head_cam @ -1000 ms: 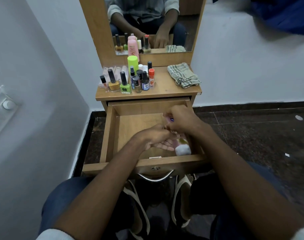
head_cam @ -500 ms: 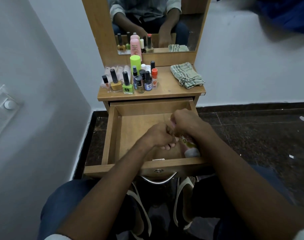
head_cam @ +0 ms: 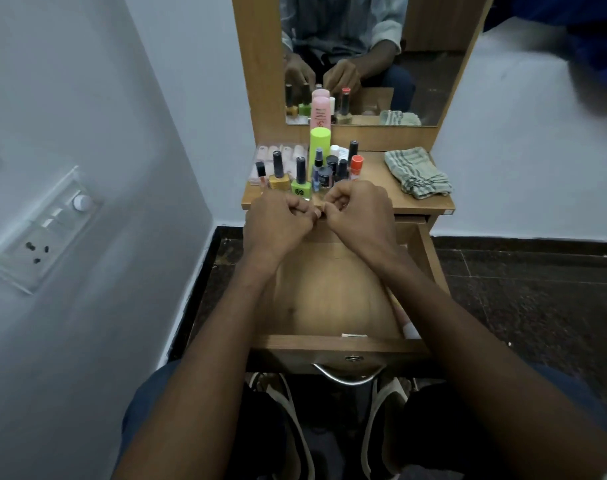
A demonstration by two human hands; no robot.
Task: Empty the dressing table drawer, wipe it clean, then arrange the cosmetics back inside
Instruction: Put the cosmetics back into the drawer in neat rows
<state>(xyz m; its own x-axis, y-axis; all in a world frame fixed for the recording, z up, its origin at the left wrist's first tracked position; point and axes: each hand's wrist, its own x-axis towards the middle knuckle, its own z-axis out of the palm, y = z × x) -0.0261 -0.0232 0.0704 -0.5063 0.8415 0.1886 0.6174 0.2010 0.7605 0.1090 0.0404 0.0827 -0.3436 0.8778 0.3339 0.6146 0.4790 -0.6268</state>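
The dressing table drawer (head_cam: pixel 322 292) is pulled out, its wooden floor mostly bare. A white-capped tube (head_cam: pixel 410 330) lies in its front right corner, partly behind my right forearm. My left hand (head_cam: pixel 277 220) and my right hand (head_cam: pixel 359 213) are side by side above the drawer's back, at the tabletop's front edge. Their curled fingertips meet and pinch a small item (head_cam: pixel 318 214), which is almost wholly hidden. Nail polish bottles (head_cam: pixel 300 181), a green can (head_cam: pixel 320 143) and a pink bottle (head_cam: pixel 320 112) stand crowded on the tabletop just behind my hands.
A folded checked cloth (head_cam: pixel 416 174) lies on the tabletop's right side. A mirror (head_cam: pixel 374 57) rises behind the table. A white wall with a switch panel (head_cam: pixel 45 230) runs close on the left, and dark floor lies to the right. The drawer's metal handle (head_cam: pixel 347 374) is near my knees.
Both hands have lifted out of the drawer's front right corner and moved back and up to the tabletop's front edge, still held together. The drawer floor now shows.
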